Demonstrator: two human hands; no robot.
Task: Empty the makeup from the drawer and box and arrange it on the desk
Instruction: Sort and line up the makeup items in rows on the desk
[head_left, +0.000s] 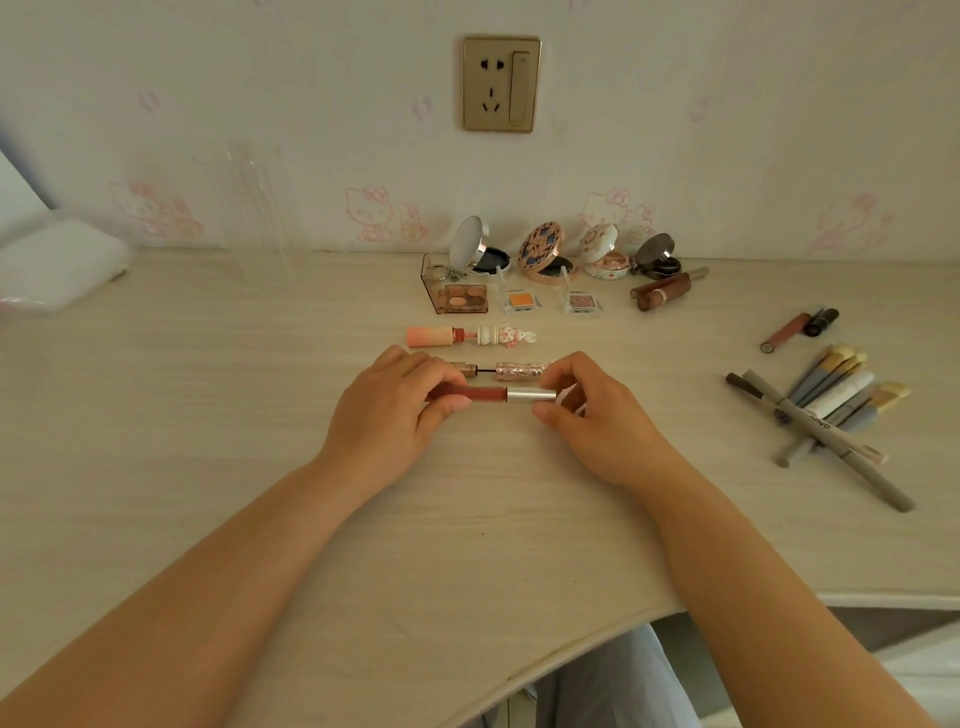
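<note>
A lip gloss (493, 393) with a reddish tube and a silver cap lies crosswise at the desk's middle. My left hand (387, 415) grips its reddish end and my right hand (587, 410) pinches the silver cap end. Just behind it lies an opened gloss with a pink patterned cap (519, 370), its wand showing. Farther back rests a peach tube with a white bunny cap (467, 335). Along the wall stand several open compacts (543, 252) and small eyeshadow palettes (465, 298).
A pile of brushes and pencils (826, 410) lies at the right, with two lip tubes (800, 327) beyond it and brown tubes (665, 291) near the compacts. A clear acrylic stand (254, 208) and a white cloth (57, 265) sit at the back left. The desk edge (571, 654) curves near me.
</note>
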